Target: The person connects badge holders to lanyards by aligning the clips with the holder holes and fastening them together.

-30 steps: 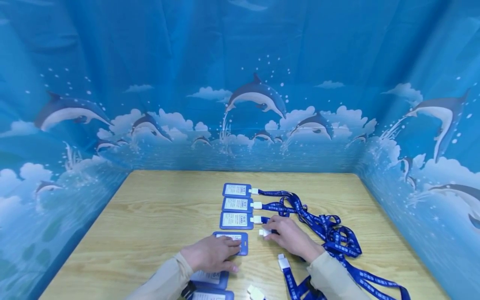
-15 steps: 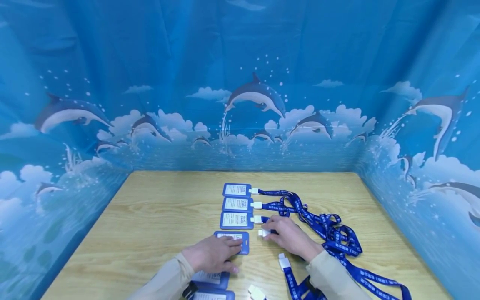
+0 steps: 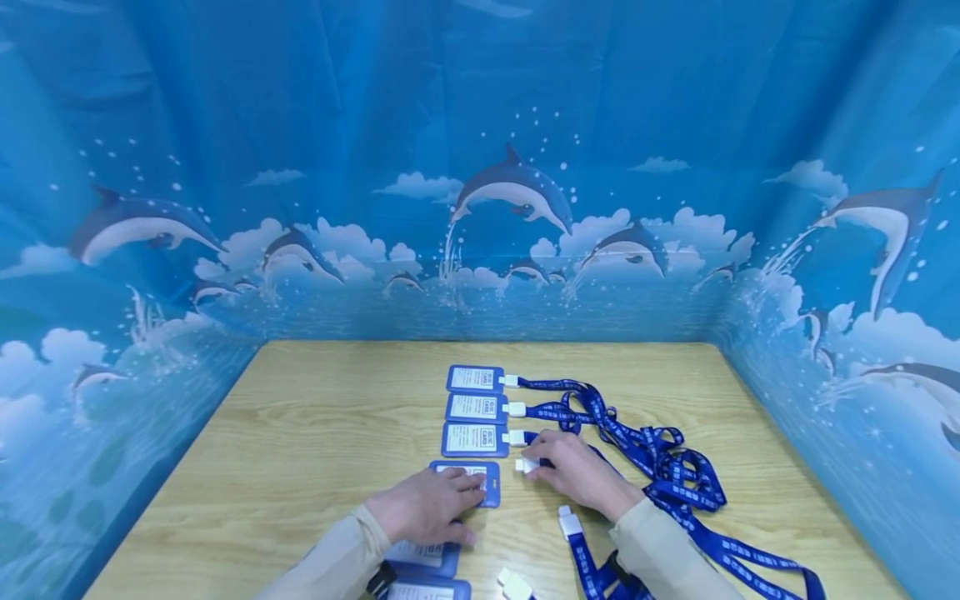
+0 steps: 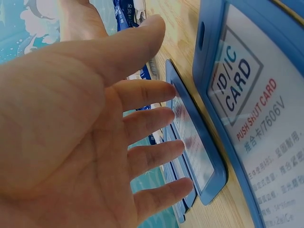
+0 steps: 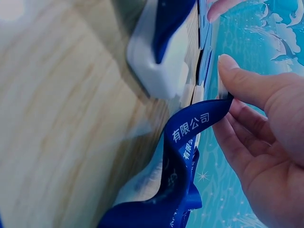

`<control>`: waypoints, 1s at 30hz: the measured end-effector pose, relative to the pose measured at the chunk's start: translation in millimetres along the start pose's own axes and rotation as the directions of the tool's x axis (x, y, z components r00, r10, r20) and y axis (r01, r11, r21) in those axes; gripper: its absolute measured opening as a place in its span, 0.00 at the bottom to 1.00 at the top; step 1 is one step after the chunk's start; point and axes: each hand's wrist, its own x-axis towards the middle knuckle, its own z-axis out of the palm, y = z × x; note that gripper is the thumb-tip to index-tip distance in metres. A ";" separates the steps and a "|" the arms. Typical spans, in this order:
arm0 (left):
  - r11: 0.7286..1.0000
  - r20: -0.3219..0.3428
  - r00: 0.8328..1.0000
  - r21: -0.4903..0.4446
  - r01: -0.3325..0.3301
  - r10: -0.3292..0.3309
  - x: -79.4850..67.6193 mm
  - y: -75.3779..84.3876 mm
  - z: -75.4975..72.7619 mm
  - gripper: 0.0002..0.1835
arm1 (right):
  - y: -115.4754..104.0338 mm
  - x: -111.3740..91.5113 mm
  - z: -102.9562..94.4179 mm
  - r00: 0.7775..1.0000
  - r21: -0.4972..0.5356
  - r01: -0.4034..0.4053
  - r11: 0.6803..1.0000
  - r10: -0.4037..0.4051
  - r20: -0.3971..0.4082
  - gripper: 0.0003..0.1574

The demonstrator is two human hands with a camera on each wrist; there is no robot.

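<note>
My left hand (image 3: 435,507) lies with spread, nearly straight fingers on a blue ID card holder (image 3: 491,485). In the left wrist view the fingertips (image 4: 178,147) rest on that holder's clear face (image 4: 197,147). The slot at its right end faces my right hand (image 3: 576,468). Between thumb and fingers, my right hand pinches a blue lanyard (image 5: 197,118) by its white plastic clip (image 3: 527,466). The clip's tip points left, a short gap from the slotted end. In the right wrist view the printed strap hangs in a curve below the thumb.
Beyond the hands, three card holders (image 3: 475,440) lie in a column, joined to lanyards bunched at the right (image 3: 682,483). Nearer me are more card holders (image 3: 423,560), partly under the left forearm, and loose lanyard clips (image 3: 570,523). A dolphin-print curtain (image 3: 480,250) encloses the wooden table (image 3: 315,417).
The card holder and left hand have shifted very slightly right and away from me. The clip in my right hand has edged slightly left, narrowing the gap.
</note>
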 end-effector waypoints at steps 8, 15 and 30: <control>1.000 -0.006 1.000 0.001 0.010 -0.010 -0.3 -0.4 0.4 0.37 | -1.5 2.1 1.3 1.000 0.000 0.002 1.000 -0.002 0.025 0.19; 1.000 -0.010 1.000 0.004 0.009 -0.009 -1.2 -0.8 0.0 0.36 | -2.3 4.0 2.3 1.000 -0.003 -0.003 1.000 0.003 0.031 0.19; 1.000 -0.011 1.000 0.005 0.006 -0.006 2.0 -1.0 0.9 0.36 | -1.3 6.5 4.4 0.997 0.008 -0.020 1.000 0.020 0.071 0.19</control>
